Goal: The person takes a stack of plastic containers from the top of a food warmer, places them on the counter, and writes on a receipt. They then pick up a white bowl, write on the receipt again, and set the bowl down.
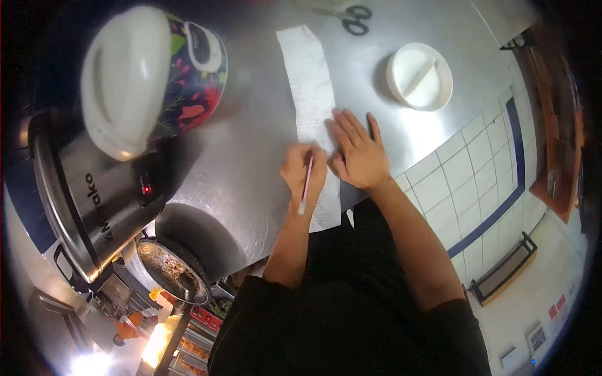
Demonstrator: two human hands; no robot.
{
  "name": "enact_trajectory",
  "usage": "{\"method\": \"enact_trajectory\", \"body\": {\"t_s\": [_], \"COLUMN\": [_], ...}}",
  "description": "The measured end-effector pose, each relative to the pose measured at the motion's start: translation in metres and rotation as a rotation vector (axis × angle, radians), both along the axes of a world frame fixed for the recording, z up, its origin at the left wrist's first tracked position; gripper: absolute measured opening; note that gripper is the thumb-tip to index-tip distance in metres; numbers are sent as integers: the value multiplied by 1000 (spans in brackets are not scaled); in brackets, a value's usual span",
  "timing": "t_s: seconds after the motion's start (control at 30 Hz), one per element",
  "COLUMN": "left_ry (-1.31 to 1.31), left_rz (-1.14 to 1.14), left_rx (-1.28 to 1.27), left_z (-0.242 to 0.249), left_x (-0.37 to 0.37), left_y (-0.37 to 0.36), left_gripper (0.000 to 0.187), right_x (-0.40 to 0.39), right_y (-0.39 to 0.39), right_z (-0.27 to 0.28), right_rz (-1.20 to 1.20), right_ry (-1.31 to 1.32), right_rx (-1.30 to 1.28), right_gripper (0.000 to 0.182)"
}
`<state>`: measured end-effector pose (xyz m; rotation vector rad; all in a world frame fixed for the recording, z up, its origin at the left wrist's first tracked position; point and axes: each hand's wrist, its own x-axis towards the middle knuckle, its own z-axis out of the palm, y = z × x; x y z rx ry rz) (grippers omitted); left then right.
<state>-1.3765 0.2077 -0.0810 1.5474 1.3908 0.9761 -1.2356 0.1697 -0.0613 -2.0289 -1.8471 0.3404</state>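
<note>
Closest in, a black garment (351, 326) across the bottom of the view, both bare forearms reaching up from it to the near edge of a brushed stainless-steel counter (251, 144).

Left hand (304, 170) clenched around a thin pink-and-white pen (305, 188) — fingers curled over the upper part, blunt end sticking back toward the wrist. Writing tip hidden under the fingers, so contact with the paper impossible to confirm.

Right hand (359, 150) just beside it, released and flat, fingers spread, palm pressing down on a long narrow white paper slip (310, 94).

Slip lying lengthwise away from the body, long axis running from the counter's near edge, where one end overhangs slightly, out toward the far side. Both hands on the near third; left hand over the slip's left margin, right hand over its right margin and nearer the middle. Faint print on the paper, too small to read.

Off to the left, near and low, a dark crusted round pan (172, 269) below the counter's level, then a tall steel urn (81, 194) with a small red light, partly cut off by the frame.

Farther out: a floral-patterned cooker with a white lid (150, 69) at left, a round white plastic lid (419, 76) at right, well apart from the slip, and — at the far edge — black-handled scissors (351, 17), blades blurred.
</note>
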Motion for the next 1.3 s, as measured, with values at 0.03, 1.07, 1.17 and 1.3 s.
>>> {"method": "enact_trajectory", "body": {"t_s": [0.03, 1.07, 1.17, 1.3], "left_ry": [-65, 515, 441, 455], "left_rz": [77, 172, 348, 303], "left_rx": [-78, -105, -12, -294], "left_z": [-2, 37, 29, 75], "left_x": [-3, -139, -188, -244], "left_y": [-4, -391, -428, -471], "left_gripper": [14, 29, 29, 31], "right_x": [0, -67, -251, -455], "right_y": [-1, -23, -116, -262], "right_z": [2, 103, 247, 422], "right_rz": [5, 420, 792, 1419], "right_ry": [4, 202, 458, 714], "right_rx": [3, 762, 770, 1129], "right_gripper": [57, 32, 32, 54]}}
